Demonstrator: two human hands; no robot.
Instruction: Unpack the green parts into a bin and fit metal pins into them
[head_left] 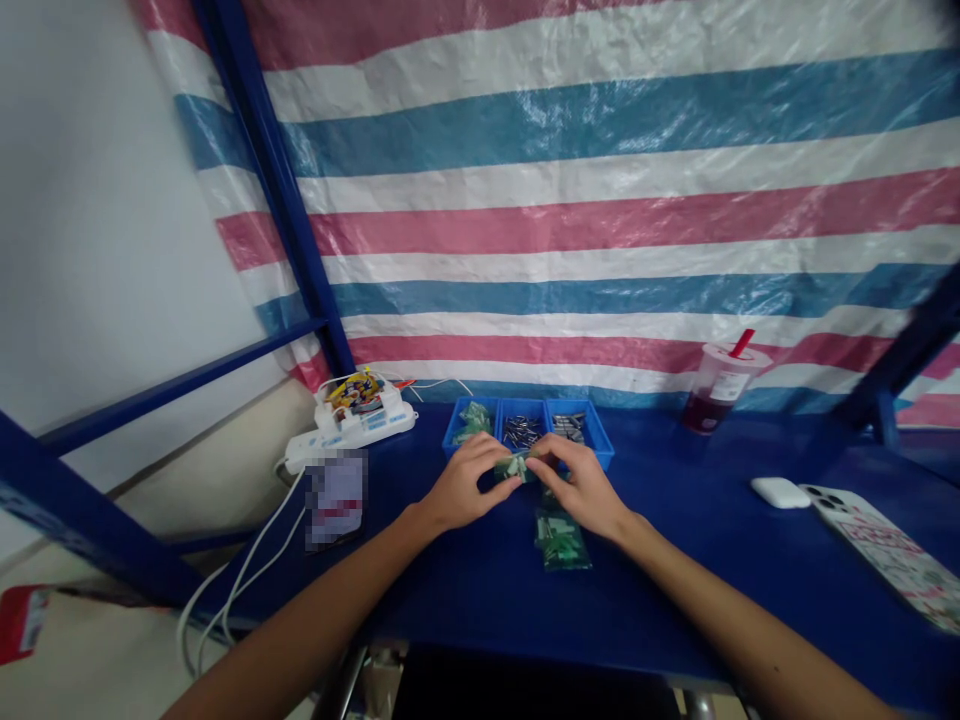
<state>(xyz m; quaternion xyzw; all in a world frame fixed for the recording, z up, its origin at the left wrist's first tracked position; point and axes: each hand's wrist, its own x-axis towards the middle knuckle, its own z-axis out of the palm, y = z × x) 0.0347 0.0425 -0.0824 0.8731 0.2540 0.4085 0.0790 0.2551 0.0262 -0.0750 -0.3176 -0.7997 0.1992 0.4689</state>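
My left hand (471,482) and my right hand (579,484) meet in front of the blue bins, each pinching one side of a small clear plastic bag (514,467). Pale green pieces show inside that bag; their exact kind is too small to tell. Below my right hand, another plastic bag (562,540) with greenish contents lies on the blue table (465,600). Just behind my hands stand three joined blue bins (600,440). Green bags (474,418) fill the left one, dark metal pieces (521,431) the middle one, and grey pieces (570,426) the right one.
A white power strip (360,428) with cables sits at the left, near a phone-like pixelated object (337,500). At the right are a cup with a red straw (716,388), a white earbud case (780,492) and a phone (885,550). Striped sheeting (562,230) hangs behind.
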